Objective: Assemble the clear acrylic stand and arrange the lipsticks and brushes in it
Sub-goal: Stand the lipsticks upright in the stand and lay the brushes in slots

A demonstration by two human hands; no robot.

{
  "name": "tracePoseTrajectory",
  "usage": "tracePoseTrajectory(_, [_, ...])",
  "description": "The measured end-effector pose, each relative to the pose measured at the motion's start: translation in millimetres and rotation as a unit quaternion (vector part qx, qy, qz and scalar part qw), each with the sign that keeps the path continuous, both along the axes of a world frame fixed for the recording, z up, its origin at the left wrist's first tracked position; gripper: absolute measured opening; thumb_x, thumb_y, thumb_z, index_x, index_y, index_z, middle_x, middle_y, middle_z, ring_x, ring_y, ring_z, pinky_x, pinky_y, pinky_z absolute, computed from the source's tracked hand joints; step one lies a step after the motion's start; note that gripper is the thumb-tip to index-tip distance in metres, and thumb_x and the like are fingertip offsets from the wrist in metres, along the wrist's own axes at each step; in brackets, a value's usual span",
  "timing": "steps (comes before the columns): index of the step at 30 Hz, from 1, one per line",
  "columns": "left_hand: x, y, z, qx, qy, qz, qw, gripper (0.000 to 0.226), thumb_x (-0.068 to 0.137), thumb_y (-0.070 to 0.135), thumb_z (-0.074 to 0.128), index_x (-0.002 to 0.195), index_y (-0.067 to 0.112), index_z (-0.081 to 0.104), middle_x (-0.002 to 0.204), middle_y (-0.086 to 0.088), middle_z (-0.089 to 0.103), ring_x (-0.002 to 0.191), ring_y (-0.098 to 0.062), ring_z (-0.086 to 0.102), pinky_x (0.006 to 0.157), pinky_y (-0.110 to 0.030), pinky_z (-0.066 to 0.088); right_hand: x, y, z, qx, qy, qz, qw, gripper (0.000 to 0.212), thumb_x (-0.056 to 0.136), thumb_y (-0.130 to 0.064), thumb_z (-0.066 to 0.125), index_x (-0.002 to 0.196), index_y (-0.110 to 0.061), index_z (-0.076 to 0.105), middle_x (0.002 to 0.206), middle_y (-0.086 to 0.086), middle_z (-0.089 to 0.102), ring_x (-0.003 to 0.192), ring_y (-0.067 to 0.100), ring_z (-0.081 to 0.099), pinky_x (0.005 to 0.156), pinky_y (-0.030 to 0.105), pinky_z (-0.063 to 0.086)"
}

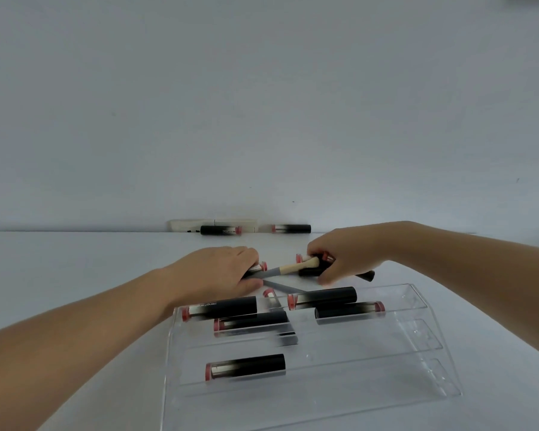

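Left hand [220, 272]: palm down on the white tabletop [75, 275] behind the stand, fingers curled over a black lipstick tube with a pink end [260, 267], gripping it.
Brush [296, 268]: a makeup brush with a grey handle and pale wooden collar lies between the two hands, its handle running under the left hand.
Right hand [346, 256]: fingers curled round a small bundle of black tubes [316, 265] together with the brush head; individual fingertips too blurred to separate.
Clear acrylic tiered stand [417, 353]: sits on the table just in front of both hands, steps facing me.
Stand contents: five black-and-silver lipsticks [246, 367] lie sideways on its tiers, one alone on a lower tier.
Far edge: two more lipsticks [221, 230] lie by the white wall [262, 104], one against a pale flat box [231, 223].
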State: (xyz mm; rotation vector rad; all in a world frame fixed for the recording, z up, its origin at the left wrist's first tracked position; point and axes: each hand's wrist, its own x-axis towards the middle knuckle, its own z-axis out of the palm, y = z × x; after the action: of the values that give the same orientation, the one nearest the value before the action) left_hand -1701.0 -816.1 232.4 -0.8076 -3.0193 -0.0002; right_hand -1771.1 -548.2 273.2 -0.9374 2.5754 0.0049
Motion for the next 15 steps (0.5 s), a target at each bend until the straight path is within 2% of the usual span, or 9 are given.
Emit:
tracePoseTrajectory(3, [-0.1,2.1,5.0,-0.012,-0.001,-0.009,1.0,0.024,0.096,0.054,0.038,0.091,0.031,0.045,0.079,0.013,0.053,0.065,-0.004,0.049,0.055,-0.02,0.034,4.2,-8.0,-1.3,0.004,0.018,0.006,1.0,0.016,0.075,-0.035,0.061,0.072,-0.026,0.049,0.07,-0.006,0.054,0.059,0.013,0.044,0.056,0.029,0.035])
tracePoseTrajectory(8, [-8.4,12.4,16.4,-0.033,-0.06,-0.003,0.998,0.011,0.096,0.042,0.047,0.094,0.032,0.049,0.078,0.013,0.057,0.066,-0.005,0.052,0.055,-0.025,0.035,9.0,-17.0,-5.7,-0.038,0.037,0.006,0.999,0.025,0.07,-0.033,0.061,0.064,-0.02,0.042,0.063,-0.002,0.045,0.056,0.016,0.035,0.052,0.029,0.029])
tracePoseTrajectory(10, [-12.5,11.8,21.5,-0.036,-0.078,0.005,0.996,0.015,0.097,0.046,0.046,0.089,0.034,0.047,0.078,0.012,0.056,0.067,-0.007,0.051,0.056,-0.028,0.034,9.6,-16.9,-3.7,-0.046,0.029,0.004,0.998,0.023,0.066,-0.032,0.06,0.064,-0.018,0.042,0.062,-0.002,0.045,0.056,0.016,0.035,0.052,0.029,0.028])
tracePoseTrajectory(15, [-15.9,8.5,24.1,-0.047,-0.083,-0.002,0.995,0.028,0.098,0.056,0.047,0.081,0.034,0.042,0.082,0.012,0.053,0.068,-0.008,0.05,0.058,-0.029,0.034,10.7,-18.2,3.5,-0.072,0.022,0.002,0.997,0.029,0.072,-0.029,0.068,0.063,-0.02,0.041,0.06,-0.006,0.043,0.055,0.014,0.035,0.054,0.028,0.03])
